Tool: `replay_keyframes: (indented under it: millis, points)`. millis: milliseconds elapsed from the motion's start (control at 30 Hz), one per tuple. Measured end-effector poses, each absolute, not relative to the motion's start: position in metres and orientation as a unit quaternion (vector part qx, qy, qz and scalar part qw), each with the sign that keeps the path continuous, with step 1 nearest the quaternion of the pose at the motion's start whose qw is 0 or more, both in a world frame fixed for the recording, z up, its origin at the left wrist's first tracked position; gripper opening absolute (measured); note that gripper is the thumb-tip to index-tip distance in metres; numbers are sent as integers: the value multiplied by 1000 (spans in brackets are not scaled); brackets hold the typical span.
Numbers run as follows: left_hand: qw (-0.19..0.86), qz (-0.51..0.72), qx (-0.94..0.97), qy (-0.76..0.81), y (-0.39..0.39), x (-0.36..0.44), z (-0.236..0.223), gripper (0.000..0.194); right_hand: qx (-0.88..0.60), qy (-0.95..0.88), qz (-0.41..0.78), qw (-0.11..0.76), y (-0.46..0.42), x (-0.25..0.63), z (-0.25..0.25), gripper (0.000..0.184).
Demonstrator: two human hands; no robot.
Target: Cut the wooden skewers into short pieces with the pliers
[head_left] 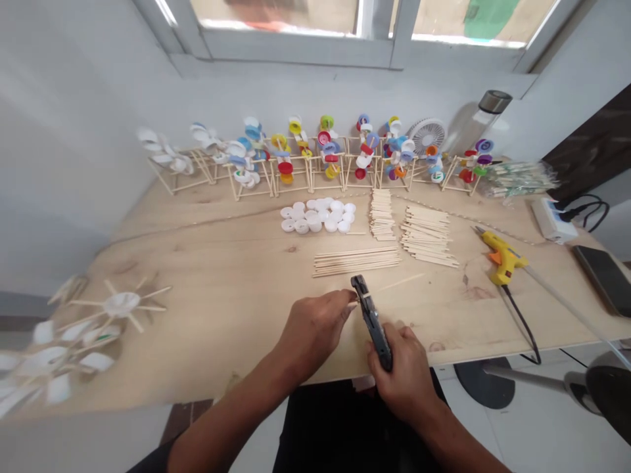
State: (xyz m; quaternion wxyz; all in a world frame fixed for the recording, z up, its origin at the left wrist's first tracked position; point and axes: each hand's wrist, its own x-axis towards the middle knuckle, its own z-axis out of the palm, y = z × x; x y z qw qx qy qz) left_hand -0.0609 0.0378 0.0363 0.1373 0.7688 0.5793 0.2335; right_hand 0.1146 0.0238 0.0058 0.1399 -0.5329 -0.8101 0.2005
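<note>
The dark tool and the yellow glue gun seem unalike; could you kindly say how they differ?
The dark tool is held in the right hand; the yellow glue gun lies on the table. The tool is mostly blackish, the gun mostly yellow. The gun trails a dark cord; no cord shows on the tool.

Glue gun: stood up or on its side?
On its side: the glue gun lies flat on the table, its profile and orange trigger seen from above.

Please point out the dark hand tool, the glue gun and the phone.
Dark hand tool (375, 323), head view: its middle.
Glue gun (503, 255), head view: yellow body.
Phone (602, 279), head view: dark upper face.
</note>
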Motion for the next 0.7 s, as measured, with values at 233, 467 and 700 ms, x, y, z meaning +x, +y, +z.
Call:
replay_keyframes:
  millis: [233,467,700]
  points:
    - [52,116,751,647,18,-48,46,18,-525,-825,164,132,17,117,7,11]
    - [24,39,737,674,8,-39,59,17,-531,-828,127,124,11,117,7,13]
    - [15,-24,716,698,-2,-39,72,21,-539,-831,104,90,8,116,11,9]
